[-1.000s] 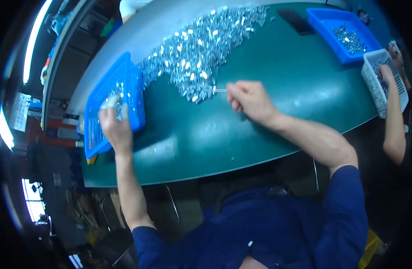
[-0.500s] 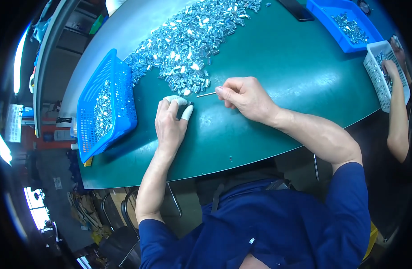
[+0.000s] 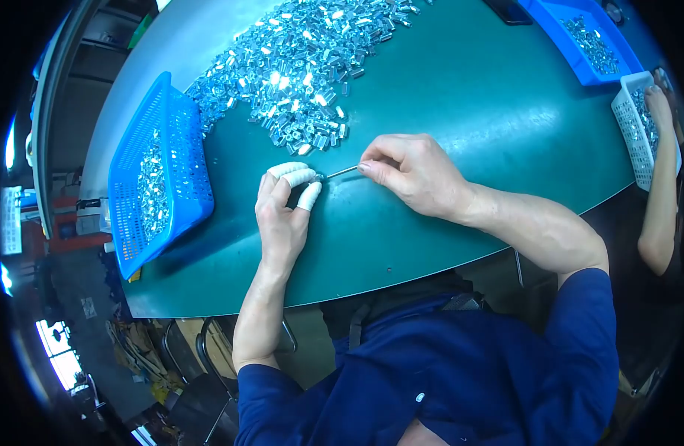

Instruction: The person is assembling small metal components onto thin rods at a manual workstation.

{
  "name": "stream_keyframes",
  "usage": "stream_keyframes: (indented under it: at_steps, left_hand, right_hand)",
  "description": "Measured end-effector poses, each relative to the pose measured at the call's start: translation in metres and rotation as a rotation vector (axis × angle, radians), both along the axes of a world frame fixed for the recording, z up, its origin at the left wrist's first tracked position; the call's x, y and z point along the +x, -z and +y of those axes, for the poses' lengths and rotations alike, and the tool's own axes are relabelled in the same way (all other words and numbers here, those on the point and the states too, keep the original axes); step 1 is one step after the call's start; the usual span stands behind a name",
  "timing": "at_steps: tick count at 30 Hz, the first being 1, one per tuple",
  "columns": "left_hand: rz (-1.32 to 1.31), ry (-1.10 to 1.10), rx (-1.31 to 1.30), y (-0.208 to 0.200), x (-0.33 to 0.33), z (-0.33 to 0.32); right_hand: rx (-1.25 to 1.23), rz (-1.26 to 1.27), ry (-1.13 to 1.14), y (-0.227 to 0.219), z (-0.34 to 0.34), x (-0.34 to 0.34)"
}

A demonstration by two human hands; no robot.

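Rod (image 3: 343,171): probably stiff, light; right hand (image 3: 425,177) pinches its end. Left hand (image 3: 281,221) pinches part (image 3: 320,178), likely slick; grip sides.

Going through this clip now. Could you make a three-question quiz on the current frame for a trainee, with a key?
1. Which hand holds the thin metal rod?
2. True or false: the perforated blue basket at the left has metal pieces in it.
3. Fill in: the left hand wears white ____ on some of its fingers.

Key:
1. The right hand.
2. True.
3. Finger covers.
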State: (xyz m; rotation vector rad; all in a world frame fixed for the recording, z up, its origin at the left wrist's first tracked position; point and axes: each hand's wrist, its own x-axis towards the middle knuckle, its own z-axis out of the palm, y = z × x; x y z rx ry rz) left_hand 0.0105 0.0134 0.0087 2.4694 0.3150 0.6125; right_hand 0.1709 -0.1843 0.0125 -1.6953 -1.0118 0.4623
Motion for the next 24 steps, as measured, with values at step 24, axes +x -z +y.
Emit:
stream_keyframes:
  at_steps: [24]
  left_hand:
    - [-0.053, 0.191, -0.197, -0.018, 0.006, -0.024]
  right_hand:
    - [0.017, 0.152, -0.112, -0.004, 0.000, -0.010]
